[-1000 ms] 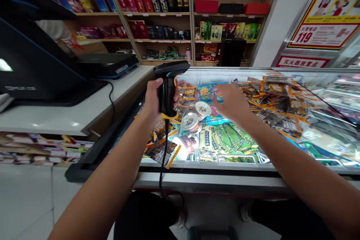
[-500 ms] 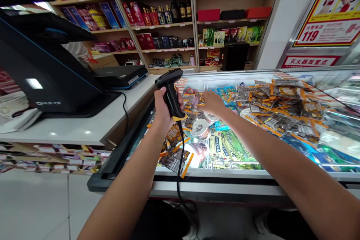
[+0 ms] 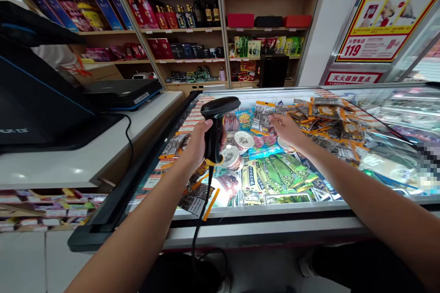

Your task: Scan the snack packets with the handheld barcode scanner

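Observation:
My left hand [image 3: 200, 144] is wrapped round the grip of a black barcode scanner [image 3: 220, 110] with a yellow trigger edge; its cord [image 3: 202, 206] hangs over the freezer's front. Right of it, my right hand [image 3: 287, 130] pinches a snack packet [image 3: 261, 118] with orange ends, its printed side towards me. The packet is held over the glass top of a chest freezer [image 3: 275, 217]. A heap of similar brown and orange packets [image 3: 326, 116] lies to the right of that hand. More such packets [image 3: 194, 199] lie to the left, partly hidden by my left forearm.
Through the glass show ice cream tubs [image 3: 229, 158] and green packs [image 3: 280, 171]. At left a counter [image 3: 151, 121] carries a black checkout machine [image 3: 37, 100] and a flat scale [image 3: 120, 93]. Stocked shelves [image 3: 182, 29] stand behind; a person's sleeve [image 3: 57, 59] shows at far left.
My right hand has moved back to the right from the left-hand packets, with a snack packet now plainly in it. The view has turned right; the scanner stays in my left hand.

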The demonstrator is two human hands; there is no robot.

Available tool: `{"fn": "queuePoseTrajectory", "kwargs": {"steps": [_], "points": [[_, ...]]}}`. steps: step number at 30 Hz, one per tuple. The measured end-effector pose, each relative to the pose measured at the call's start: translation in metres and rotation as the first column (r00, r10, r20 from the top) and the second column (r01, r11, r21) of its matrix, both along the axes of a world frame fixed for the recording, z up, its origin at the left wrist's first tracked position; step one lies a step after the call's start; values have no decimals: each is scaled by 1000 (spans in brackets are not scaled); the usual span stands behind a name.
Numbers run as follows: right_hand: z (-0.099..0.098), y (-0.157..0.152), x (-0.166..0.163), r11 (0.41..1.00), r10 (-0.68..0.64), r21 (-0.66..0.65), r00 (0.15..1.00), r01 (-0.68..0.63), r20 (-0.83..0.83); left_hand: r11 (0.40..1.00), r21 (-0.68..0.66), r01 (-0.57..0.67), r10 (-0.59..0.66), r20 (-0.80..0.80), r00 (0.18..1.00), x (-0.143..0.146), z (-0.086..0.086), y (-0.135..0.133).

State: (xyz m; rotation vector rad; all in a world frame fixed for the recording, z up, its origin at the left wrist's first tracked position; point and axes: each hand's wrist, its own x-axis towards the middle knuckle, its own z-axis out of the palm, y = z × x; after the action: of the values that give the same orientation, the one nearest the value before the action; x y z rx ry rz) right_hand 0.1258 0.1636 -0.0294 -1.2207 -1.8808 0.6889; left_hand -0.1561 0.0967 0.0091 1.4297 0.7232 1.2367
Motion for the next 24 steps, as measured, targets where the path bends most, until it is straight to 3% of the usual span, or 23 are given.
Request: {"fn": "queuePoseTrajectory", "kwargs": {"steps": [2, 4, 10, 19, 22, 24], "points": [[-3, 0, 10, 991, 17, -127, 982, -42, -186, 998, 2, 69, -69, -55, 996, 5, -2, -5], [-3, -1, 15, 986, 26, -156, 971, -65, -238, 990, -11, 139, -139, -104, 985, 9, -4, -9], [14, -16, 11, 991, 105, -83, 994, -108, -33, 982, -28, 185, -187, -112, 976, 11, -6, -10], [15, -22, 9, 995, 96, -15, 995, -96, 31, 985, -31, 172, -175, -141, 974, 8, -6, -7], [22, -23, 12, 995, 35, 91, 995, -43, 98, 988, -7, 157, -157, -113, 981, 9, -5, -6], [33, -24, 20, 977, -85, 206, 988, 58, 126, 989, 2, 145, -144, -95, 985, 9, -3, -6]]}}
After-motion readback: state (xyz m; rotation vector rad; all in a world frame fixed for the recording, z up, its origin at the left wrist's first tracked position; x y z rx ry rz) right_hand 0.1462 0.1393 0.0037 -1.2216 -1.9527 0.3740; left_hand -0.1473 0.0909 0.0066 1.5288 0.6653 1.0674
